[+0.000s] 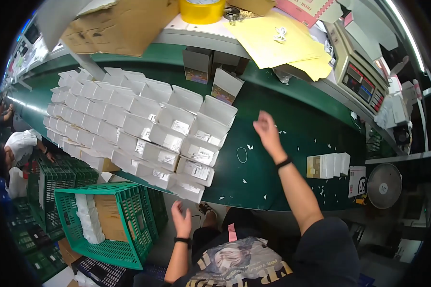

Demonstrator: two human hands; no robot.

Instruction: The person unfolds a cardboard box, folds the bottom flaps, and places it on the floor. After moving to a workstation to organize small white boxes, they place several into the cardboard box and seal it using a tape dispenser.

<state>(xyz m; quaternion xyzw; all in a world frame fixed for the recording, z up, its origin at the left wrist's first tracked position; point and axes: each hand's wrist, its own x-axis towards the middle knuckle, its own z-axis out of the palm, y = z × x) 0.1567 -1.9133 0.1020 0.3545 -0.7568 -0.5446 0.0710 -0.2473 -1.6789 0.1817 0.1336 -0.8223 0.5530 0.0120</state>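
Rows of open white boxes [195, 173] stand packed together on the green table, flaps up. Inside the nearest ones lie white cables [200, 154] and printed slips. My left hand [181, 220] is just off the table's near edge, below the closest box corner, fingers apart and nothing in it. Over the table to the right of the boxes is my right hand [268, 134], thumb and fingers loosely apart, with no object visible in it. It touches no box. A rubber-band-like loop [242, 154] lies on the table near it.
Small closed boxes [328, 165] and a round metal stool [384, 185] are at the right. A scale [359, 79], yellow sheets [285, 43] and yellow tape [201, 10] occupy the raised shelf. Lower left sits a green crate [129, 225]; a person in white [21, 146] is beyond.
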